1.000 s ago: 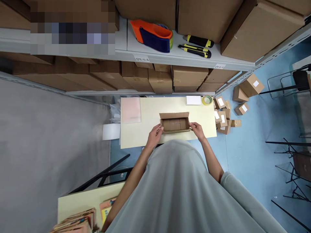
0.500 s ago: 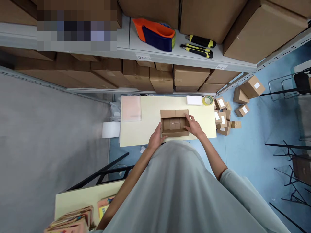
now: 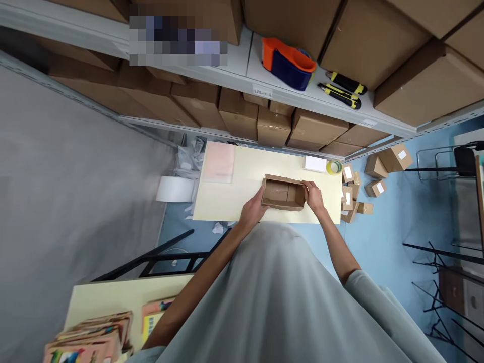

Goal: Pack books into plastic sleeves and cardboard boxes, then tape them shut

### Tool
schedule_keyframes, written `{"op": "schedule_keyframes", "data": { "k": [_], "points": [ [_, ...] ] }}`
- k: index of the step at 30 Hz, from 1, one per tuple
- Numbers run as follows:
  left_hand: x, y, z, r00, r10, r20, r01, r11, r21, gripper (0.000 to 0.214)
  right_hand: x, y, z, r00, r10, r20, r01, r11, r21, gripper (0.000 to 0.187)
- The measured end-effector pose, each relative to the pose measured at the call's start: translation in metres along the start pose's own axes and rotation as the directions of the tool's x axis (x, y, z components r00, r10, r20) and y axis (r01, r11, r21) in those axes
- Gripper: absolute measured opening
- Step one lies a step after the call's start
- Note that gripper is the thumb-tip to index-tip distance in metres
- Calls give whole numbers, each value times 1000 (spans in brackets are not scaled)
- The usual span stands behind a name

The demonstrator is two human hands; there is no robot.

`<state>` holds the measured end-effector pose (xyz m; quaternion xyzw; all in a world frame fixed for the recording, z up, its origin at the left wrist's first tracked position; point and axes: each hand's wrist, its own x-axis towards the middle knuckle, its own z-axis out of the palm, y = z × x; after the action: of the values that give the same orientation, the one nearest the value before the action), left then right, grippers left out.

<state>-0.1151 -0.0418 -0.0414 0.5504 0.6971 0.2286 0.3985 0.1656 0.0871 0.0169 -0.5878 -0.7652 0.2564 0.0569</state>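
In the head view, the fingers of my left hand (image 3: 252, 210) are clamped on the left end of an open cardboard box (image 3: 283, 204), thumb at its near corner. The fingers of my right hand (image 3: 313, 197) are closed on its right end, near the far corner. The box sits between my two sets of fingers, above the worktop (image 3: 234, 201); I cannot tell whether its bottom touches down. Its open top faces me and I see only bare cardboard inside.

Beyond my left fingers, off to the left, a pale pink sheet (image 3: 219, 161) lies flat. Further left of them, past the worktop's edge, is a white roll (image 3: 174, 189). Just beyond my right fingers are a small white box (image 3: 315, 164) and a roll of tape (image 3: 334, 173), side by side. To the right of those fingers, small labelled boxes (image 3: 347, 194) are piled up.

Well ahead of both hands' fingers runs a shelf (image 3: 227, 70) with an orange and blue tape dispenser (image 3: 289, 65) and some cutters (image 3: 346, 83). Behind my left fingers, down to the left, stands a stack of books (image 3: 88, 338).
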Motion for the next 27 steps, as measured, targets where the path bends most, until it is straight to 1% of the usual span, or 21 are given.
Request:
{"op": "schedule_keyframes", "data": {
  "k": [1,3,6,8,9,10,12,13,14,15,16,17,18,19,20,22,23,25,27],
  "points": [
    [2,-1,-2,1000,8,7,-8,1000,-14,100,1,-3,1,1000,2,0,-2,1000,-10,43],
    [4,-5,-6,999,18,42,-17,999,-43,102,4,-10,1,999,31,40,-29,998,-58,43],
    [3,-16,-14,992,87,93,-77,991,-105,104,8,-25,-2,984,139,111,-118,977,-180,40],
    [1,-29,-24,985,137,102,-123,983,-134,105,13,-43,-6,981,177,73,-155,959,-239,35],
    [1,-37,-32,985,143,95,-129,982,-136,105,16,-55,-7,987,161,25,-150,958,-246,34],
    [1,-48,-42,988,132,75,-121,984,-131,103,21,-69,-7,993,118,-28,-121,965,-233,34],
    [8,-73,-66,997,77,-8,-77,991,-113,94,36,-105,2,995,-14,-97,-1,989,-150,38],
    [14,-87,-80,997,43,-63,-49,993,-106,88,46,-126,12,993,-74,-95,66,995,-80,39],
    [22,-101,-94,992,8,-122,-20,995,-100,81,57,-147,24,991,-121,-61,121,993,3,39],
    [32,-115,-108,983,-29,-179,12,995,-97,75,70,-169,40,990,-142,-8,142,986,88,38],
    [43,-129,-121,971,-70,-227,49,994,-98,70,83,-189,59,989,-137,61,126,979,158,38],
    [55,-142,-132,957,-119,-264,94,990,-104,66,97,-208,79,985,-111,135,82,976,202,36],
    [67,-153,-140,944,-169,-284,141,983,-116,63,111,-224,100,977,-61,203,14,975,224,34],
    [78,-163,-147,935,-211,-284,180,975,-132,60,123,-237,121,963,15,270,-80,970,231,31],
    [87,-172,-152,934,-237,-267,202,967,-152,57,134,-247,140,944,104,312,-181,956,229,29],
    [101,-186,-156,947,-242,-210,203,961,-189,54,150,-259,173,918,190,348,-275,937,214,28],
    [105,-192,-156,956,-229,-184,192,960,-202,52,155,-261,185,906,229,357,-317,925,209,26],
    [109,-199,-155,965,-213,-152,178,960,-217,49,159,-263,203,885,285,368,-380,899,219,22],
    [109,-202,-153,965,-224,-135,190,956,-225,47,160,-264,215,874,307,377,-419,869,263,17]
  ]
}}
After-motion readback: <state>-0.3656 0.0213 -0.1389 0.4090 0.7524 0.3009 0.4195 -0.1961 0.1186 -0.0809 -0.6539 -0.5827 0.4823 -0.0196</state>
